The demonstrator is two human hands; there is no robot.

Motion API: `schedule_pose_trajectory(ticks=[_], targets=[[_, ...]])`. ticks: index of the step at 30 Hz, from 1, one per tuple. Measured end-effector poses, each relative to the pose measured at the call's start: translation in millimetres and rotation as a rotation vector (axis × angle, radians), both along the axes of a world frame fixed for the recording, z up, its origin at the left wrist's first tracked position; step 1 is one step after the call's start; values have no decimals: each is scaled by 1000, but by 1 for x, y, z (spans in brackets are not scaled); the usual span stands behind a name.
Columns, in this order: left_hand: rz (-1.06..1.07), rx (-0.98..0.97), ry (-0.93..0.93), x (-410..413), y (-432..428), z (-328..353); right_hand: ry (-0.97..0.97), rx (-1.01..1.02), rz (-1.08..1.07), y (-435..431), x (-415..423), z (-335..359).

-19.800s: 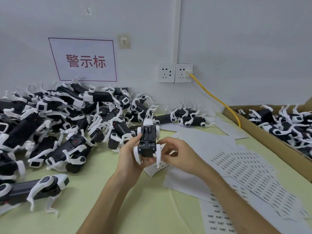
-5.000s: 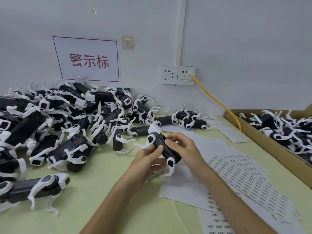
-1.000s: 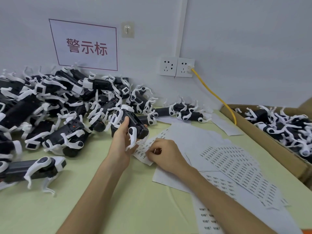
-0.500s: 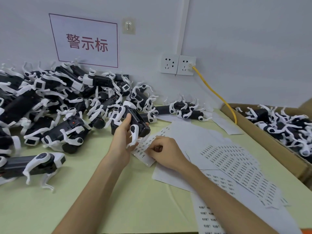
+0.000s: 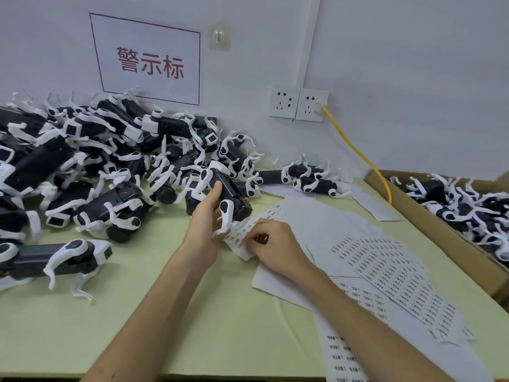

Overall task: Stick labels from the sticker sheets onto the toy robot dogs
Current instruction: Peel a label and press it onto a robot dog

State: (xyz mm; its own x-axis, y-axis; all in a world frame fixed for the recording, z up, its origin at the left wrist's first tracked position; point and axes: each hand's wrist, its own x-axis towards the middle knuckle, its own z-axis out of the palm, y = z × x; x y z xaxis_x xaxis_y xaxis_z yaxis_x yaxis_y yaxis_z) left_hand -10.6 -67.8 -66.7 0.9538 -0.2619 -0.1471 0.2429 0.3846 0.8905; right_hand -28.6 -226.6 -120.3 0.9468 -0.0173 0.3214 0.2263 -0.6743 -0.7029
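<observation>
Toy dog [image 5: 230,198] is in my left hand [image 5: 205,219], fingers wrapped round its black body, held just above the desk [image 5: 137,312]. 1 white leg hangs over the small sticker sheet [image 5: 239,245]. Right hand [image 5: 272,244] is just beside it, fingers curled, fingertips pinching at that sheet; can't tell if a label is lifted. More label sheets [image 5: 385,271] fan out to the right. Pile of dogs [image 5: 82,161] sits left against the wall, with 1 lone dog [image 5: 55,257] nearer me. Cardboard box [image 5: 429,219] at the right edge holds more dogs. Yellow cable [image 5: 355,153] runs from the wall socket [image 5: 311,104].
</observation>
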Motion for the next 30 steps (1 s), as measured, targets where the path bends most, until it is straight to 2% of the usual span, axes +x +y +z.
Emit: schedule_pose_trajectory(ticks=[19,30], targets=[[-8,17,-31,-2,-1,1,52,18,-20,-1,0,6],[-1,22,-28,-4,-1,2,79,54,-119,5,-1,6]])
